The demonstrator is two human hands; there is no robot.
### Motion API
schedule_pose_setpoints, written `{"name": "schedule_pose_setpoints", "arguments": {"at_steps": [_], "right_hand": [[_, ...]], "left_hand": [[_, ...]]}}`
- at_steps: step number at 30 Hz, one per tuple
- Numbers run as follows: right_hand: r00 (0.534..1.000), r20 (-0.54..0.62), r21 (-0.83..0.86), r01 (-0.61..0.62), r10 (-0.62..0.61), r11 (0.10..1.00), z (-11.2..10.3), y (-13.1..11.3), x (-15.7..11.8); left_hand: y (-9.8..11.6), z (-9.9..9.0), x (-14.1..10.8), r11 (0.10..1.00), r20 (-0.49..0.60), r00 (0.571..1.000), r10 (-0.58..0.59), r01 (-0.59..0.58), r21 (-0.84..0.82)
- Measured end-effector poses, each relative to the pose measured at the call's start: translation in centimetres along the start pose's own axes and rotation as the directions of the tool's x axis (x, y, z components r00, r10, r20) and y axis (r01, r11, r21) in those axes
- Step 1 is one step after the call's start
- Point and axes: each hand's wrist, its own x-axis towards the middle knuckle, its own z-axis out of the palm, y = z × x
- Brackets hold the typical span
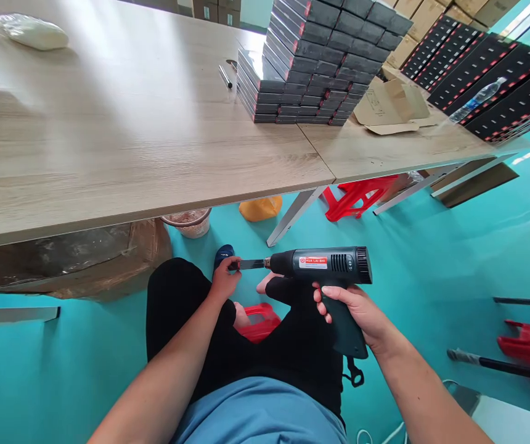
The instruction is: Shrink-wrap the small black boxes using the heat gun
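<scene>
One gun (327,265) lies sideways in front of the person, its nozzle (267,263) pointing left at the end of a thin dark strip (252,264). Whether the two touch, or whether hot air is flowing, I cannot tell.

To do this well, I'd judge, the nozzle wants a small gap from the strip, with an even sweep along it rather than one spot heated long. The grip on the strip should be light but steady, and out of the air's path.

The strip's far end sits pinched in the fingertips of the left hand (225,283); the rest juts out from them toward the nozzle. The right hand (355,305) is wrapped round the gun's handle, below and behind the barrel; trigger pressure cannot be made out.

Both things are above the knees. Beneath is a red stool (260,322); beyond, under the table (154,154), stand a bin (193,225) and an orange bag (261,208). Stacked black boxes (311,68) rest on top.
</scene>
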Motion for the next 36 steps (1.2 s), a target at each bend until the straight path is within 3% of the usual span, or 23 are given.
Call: {"name": "schedule_pose_setpoints", "arguments": {"at_steps": [5, 9, 13, 16, 22, 25, 27, 31, 33, 36], "right_hand": [[1.0, 0.018, -0.049, 0.012, -0.011, 0.999, 0.0, 0.5, 0.3], [0.998, -0.013, -0.189, 0.059, -0.062, 0.98, 0.9, 0.7, 0.5], [0.981, 0.179, -0.265, 0.116, -0.069, 0.957, 3.6, 0.4, -0.1], [0.976, 0.17, -0.302, 0.182, -0.135, 0.936, 4.8, 0.0, -0.3], [0.974, 0.21, -0.334, 0.152, -0.083, 0.93, 4.4, 0.1, -0.2], [0.985, 0.1, -0.363, 0.167, -0.14, 0.917, 4.0, 0.3, 0.0], [0.992, 0.064, -0.357, 0.127, -0.111, 0.925, 3.9, 0.5, -0.2], [0.975, 0.205, -0.283, 0.139, -0.082, 0.949, 4.7, 1.0, -0.4], [0.98, 0.145, -0.288, 0.172, -0.135, 0.942, 4.7, 1.3, -0.1], [0.978, -0.109, -0.297, 0.138, -0.177, 0.945, 3.0, 1.3, 0.6]], "left_hand": [[-0.6, -0.2, 0.0, 0.99, 0.045, 0.996, 0.072, -0.077, 0.115], [-1.1, -0.3, 0.1, 0.946, 0.062, 0.975, 0.211, -0.22, 0.239], [-1.1, -0.3, 0.1, 0.901, 0.096, 0.956, 0.278, -0.294, 0.318], [-1.0, -0.4, 0.0, 0.893, 0.079, 0.955, 0.288, -0.297, 0.338], [-1.1, -0.6, 0.0, 0.91, 0.05, 0.961, 0.27, -0.272, 0.312], [-1.3, -0.4, 0.1, 0.927, 0.045, 0.961, 0.275, -0.277, 0.253], [-1.4, -0.3, 0.2, 0.938, 0.055, 0.963, 0.263, -0.269, 0.218], [-1.3, -0.2, 0.3, 0.954, 0.045, 0.975, 0.218, -0.222, 0.203], [-1.0, -0.3, 0.3, 0.957, 0.033, 0.979, 0.201, -0.204, 0.205], [-0.8, -0.5, 0.1, 0.966, 0.018, 0.986, 0.164, -0.165, 0.197]]}}
